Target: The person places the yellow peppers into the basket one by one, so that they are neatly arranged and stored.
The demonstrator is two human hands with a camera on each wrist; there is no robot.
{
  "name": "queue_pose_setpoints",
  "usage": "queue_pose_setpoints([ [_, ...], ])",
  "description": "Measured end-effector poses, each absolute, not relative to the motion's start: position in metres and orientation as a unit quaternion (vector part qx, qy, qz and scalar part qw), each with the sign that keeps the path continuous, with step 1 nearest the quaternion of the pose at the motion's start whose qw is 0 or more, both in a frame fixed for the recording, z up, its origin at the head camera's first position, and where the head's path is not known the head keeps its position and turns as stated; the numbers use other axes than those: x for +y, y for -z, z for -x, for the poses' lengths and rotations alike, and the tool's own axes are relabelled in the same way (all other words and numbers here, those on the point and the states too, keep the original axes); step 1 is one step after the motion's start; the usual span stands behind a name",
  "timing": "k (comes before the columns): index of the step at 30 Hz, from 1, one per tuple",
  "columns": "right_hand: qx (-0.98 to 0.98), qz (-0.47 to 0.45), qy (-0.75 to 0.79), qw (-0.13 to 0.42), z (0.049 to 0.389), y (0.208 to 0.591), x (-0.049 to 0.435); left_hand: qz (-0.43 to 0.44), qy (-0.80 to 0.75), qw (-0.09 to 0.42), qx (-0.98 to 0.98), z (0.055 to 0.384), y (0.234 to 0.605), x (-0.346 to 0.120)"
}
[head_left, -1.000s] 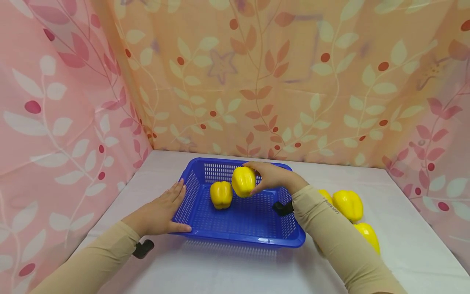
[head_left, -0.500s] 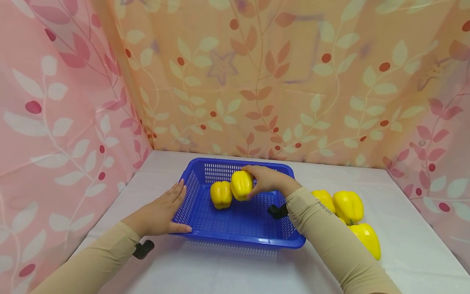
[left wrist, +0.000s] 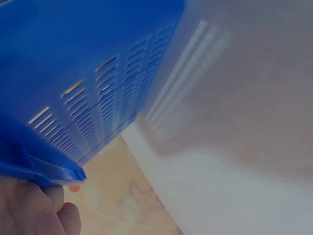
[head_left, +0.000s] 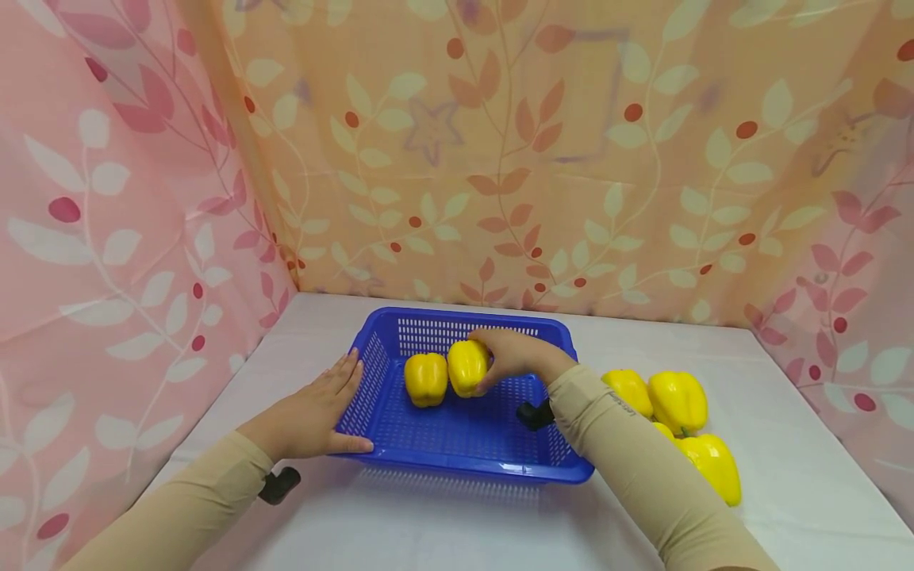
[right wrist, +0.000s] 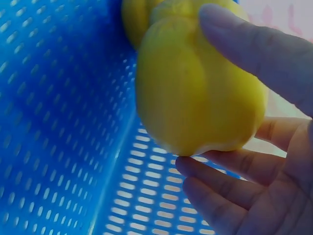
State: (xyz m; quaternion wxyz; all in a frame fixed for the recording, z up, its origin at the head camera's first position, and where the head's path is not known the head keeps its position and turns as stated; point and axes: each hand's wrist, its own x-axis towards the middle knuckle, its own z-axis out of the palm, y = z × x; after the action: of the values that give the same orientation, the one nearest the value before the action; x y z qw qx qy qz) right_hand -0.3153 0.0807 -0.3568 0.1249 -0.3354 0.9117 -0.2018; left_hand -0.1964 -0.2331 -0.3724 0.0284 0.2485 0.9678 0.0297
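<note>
Inside the blue plastic basket point(head_left: 471, 456), my right hand point(head_left: 510, 353) grips a yellow bell pepper point(head_left: 467, 369) between thumb and fingers. In the right wrist view, the thumb lies over the top of this pepper point(right wrist: 195, 93) while fingertips reach its lower edge. Another yellow bell pepper point(head_left: 426, 380) sits close to its left on the basket floor. My left hand point(head_left: 310, 412) rests on the basket's left rim, fingers extended and thumb along the front corner. From the left wrist, the slotted outer wall point(left wrist: 102, 98) and part of that hand point(left wrist: 36, 208) appear.
Several more yellow bell peppers point(head_left: 678, 402) lie grouped on the white tabletop point(head_left: 785, 444) right of the basket, partly behind the right forearm. Patterned cloth point(head_left: 457, 159) hangs at the back and both sides. A black wrist mount point(head_left: 535, 414) overlaps the basket's right side.
My right hand has lowered the held pepper into the basket and slightly leftward. The other pepper in the basket has shifted a little left. My left hand stays put.
</note>
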Motion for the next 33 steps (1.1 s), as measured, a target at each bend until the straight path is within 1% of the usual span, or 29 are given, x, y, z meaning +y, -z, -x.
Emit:
queue_pose_setpoints([
  [10,0.916,0.317,0.205,0.134,0.322,0.37,0.077,-0.243,-0.032,0.034,0.969,0.195,0.371,-0.232],
  [20,0.919,0.318,0.199,0.121,0.326,0.382,0.071,-0.245,-0.026,0.031,0.969,0.196,0.372,-0.233],
  [27,0.912,0.318,0.213,0.146,0.325,0.385,0.067,-0.244,-0.024,0.032,0.969,0.198,0.374,-0.233],
  [33,0.912,0.327,0.201,0.142,0.324,0.386,0.066,-0.249,-0.025,0.023,0.968,0.199,0.376,-0.235],
])
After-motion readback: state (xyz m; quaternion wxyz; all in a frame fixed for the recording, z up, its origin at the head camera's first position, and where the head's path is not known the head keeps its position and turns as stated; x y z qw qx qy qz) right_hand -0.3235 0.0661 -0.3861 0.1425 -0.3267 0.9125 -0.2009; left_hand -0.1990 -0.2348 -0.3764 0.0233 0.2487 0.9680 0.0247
